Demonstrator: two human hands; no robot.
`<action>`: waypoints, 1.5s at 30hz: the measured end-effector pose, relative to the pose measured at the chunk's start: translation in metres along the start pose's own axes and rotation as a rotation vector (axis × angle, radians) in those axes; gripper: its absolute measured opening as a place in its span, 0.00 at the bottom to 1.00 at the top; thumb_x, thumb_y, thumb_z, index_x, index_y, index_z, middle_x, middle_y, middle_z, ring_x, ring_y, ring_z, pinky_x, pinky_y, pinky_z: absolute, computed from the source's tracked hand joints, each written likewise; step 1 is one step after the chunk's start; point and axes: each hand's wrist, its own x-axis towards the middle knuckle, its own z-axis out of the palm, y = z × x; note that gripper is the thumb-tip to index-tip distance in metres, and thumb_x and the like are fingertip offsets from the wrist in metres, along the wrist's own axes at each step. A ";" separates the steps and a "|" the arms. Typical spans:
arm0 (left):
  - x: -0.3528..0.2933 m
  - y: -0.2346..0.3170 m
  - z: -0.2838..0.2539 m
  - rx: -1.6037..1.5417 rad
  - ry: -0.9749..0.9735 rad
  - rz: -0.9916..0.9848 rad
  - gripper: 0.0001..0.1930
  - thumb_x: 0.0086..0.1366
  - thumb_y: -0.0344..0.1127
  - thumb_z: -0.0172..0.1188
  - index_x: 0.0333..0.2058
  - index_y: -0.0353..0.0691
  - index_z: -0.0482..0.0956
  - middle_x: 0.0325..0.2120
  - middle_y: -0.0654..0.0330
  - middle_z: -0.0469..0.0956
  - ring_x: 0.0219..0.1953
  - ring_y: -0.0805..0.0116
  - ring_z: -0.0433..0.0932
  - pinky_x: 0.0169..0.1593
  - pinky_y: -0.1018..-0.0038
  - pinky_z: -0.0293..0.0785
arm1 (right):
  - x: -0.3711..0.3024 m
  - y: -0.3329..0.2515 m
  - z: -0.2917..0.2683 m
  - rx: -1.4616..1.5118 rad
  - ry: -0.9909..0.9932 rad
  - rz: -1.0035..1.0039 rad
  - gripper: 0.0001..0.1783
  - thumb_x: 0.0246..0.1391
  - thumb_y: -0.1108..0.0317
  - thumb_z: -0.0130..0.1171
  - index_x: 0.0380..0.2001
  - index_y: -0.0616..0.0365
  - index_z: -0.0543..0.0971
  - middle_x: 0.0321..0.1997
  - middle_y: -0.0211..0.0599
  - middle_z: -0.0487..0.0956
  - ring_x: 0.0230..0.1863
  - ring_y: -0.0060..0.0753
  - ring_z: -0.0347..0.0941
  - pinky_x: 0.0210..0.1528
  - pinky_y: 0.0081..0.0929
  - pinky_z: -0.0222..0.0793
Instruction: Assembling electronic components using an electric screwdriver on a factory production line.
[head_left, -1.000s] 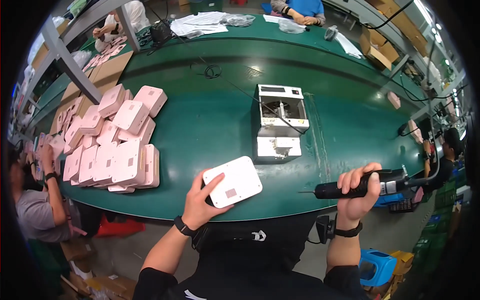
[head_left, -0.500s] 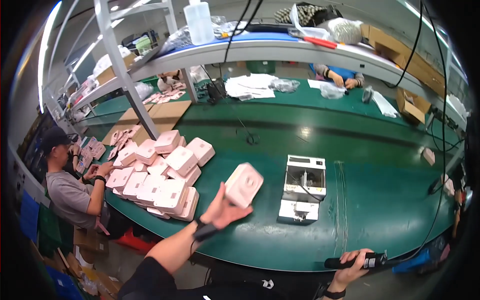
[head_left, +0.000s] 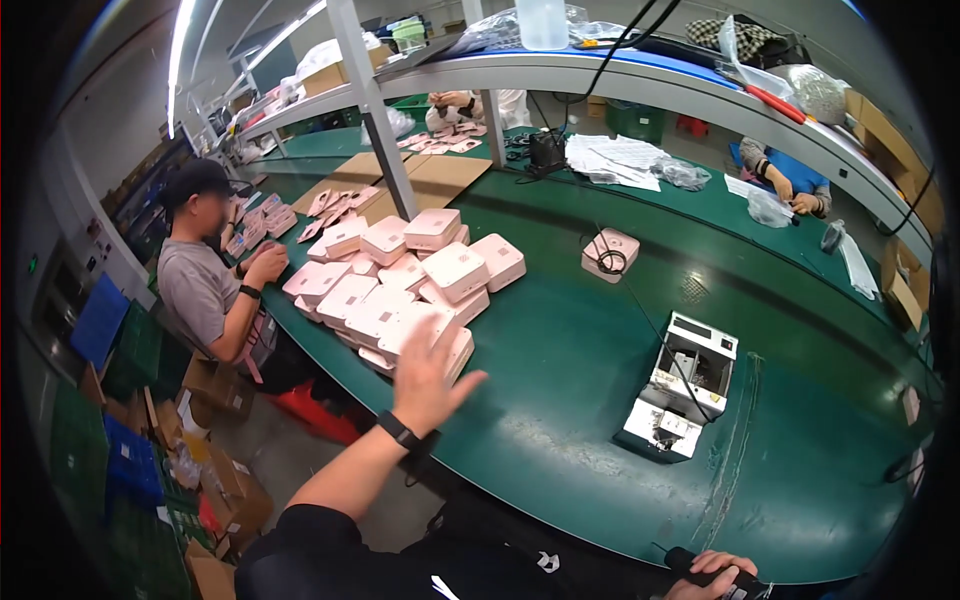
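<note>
Pale pink casings (head_left: 404, 272), box-shaped with rounded corners, stacked in a leaning heap at the left part of the green bench (head_left: 560, 390); a lone casing (head_left: 622, 243) lies farther back, partly crossed by a coiled thin dark cable (head_left: 611, 266). Of the two hands, the left hand (head_left: 425, 380) is spread wide in front of the heap's near right side, apparently empty; whether its fingertips touch a casing cannot be told. The right hand (head_left: 712, 574), at the lower edge of the view, is curled around a black handheld driver (head_left: 682, 560), its slender bit pointing left. Right of centre stands a white boxy device (head_left: 672, 388). Handling, as judged from appearance: each casing is probably light, stiff moulded plastic, smooth enough to slip under a casual pinch, and likely to scuff or crack at a corner if dropped. Best hold: thumb and fingers across opposite side walls, clear of the small vent patch. Upper casings should lift freely; drawing out a lower one could make its neighbours slide
</note>
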 end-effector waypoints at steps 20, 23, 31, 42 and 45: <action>-0.051 0.082 0.026 -0.709 -0.486 0.805 0.34 0.47 0.41 0.74 0.56 0.49 0.76 0.59 0.47 0.68 0.61 0.46 0.67 0.63 0.51 0.63 | 0.010 0.024 0.008 -0.176 -0.213 0.170 0.09 0.58 0.70 0.54 0.40 0.55 0.66 0.20 0.31 0.66 0.18 0.26 0.62 0.23 0.26 0.64; -0.050 0.114 0.040 -0.745 -0.569 0.768 0.40 0.45 0.43 0.76 0.59 0.48 0.72 0.62 0.46 0.63 0.62 0.45 0.66 0.64 0.51 0.63 | 0.010 0.023 0.004 -0.257 -0.278 0.145 0.11 0.58 0.69 0.55 0.42 0.55 0.66 0.21 0.32 0.67 0.19 0.28 0.64 0.25 0.29 0.66; -0.064 0.124 0.059 -1.008 -0.736 0.385 0.51 0.39 0.45 0.80 0.64 0.52 0.65 0.64 0.48 0.56 0.63 0.44 0.65 0.64 0.57 0.67 | 0.051 -0.008 0.050 -0.106 -0.450 0.162 0.16 0.59 0.62 0.57 0.43 0.56 0.65 0.22 0.33 0.69 0.20 0.27 0.66 0.27 0.29 0.68; -0.061 0.127 0.081 -1.059 -0.713 0.322 0.48 0.40 0.43 0.80 0.62 0.50 0.68 0.57 0.50 0.61 0.55 0.47 0.71 0.58 0.60 0.73 | 0.084 0.033 0.152 -0.042 -0.549 0.146 0.11 0.61 0.61 0.52 0.38 0.58 0.68 0.19 0.34 0.69 0.17 0.27 0.64 0.24 0.30 0.66; -0.063 0.125 0.080 -1.054 -0.679 0.321 0.47 0.39 0.42 0.80 0.61 0.51 0.69 0.57 0.50 0.61 0.53 0.48 0.72 0.57 0.61 0.73 | 0.083 0.047 0.156 -0.132 -0.518 0.129 0.10 0.61 0.63 0.51 0.36 0.58 0.69 0.19 0.34 0.69 0.16 0.27 0.63 0.23 0.30 0.65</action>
